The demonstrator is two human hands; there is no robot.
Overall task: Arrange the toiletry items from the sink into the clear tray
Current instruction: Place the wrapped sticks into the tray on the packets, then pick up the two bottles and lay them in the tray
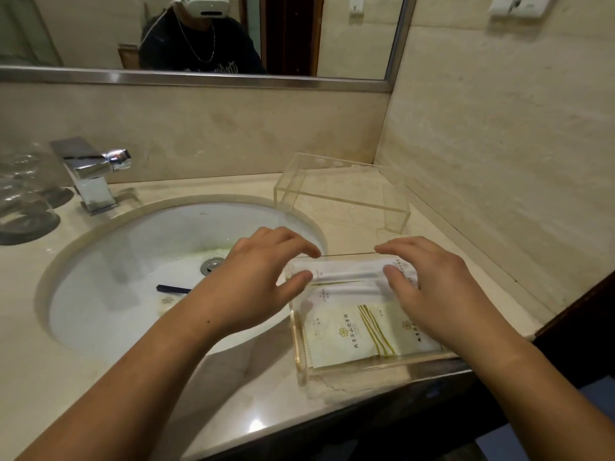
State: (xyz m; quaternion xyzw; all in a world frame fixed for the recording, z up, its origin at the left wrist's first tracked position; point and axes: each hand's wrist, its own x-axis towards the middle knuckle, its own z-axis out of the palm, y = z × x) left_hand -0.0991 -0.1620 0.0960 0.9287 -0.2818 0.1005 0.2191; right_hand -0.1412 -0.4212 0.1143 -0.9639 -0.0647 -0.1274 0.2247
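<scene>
– Clear tray (299, 362) sits on the counter (83, 377) right of the sink (133, 254). The sachets (346, 334) inside show Chinese characters, a flower emblem and gold stripes.
– Left hand (263, 271) and right hand (429, 287), fingers curled, pinch a long white packet (349, 271) by its ends over the tray's far side. Its print is too small to read.

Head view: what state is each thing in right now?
left hand, pinching white packet at one end
right hand, pinching its other end
clear tray, holds flat green-striped packets
dark blue stick, lying in sink
faucet, no water running
</scene>
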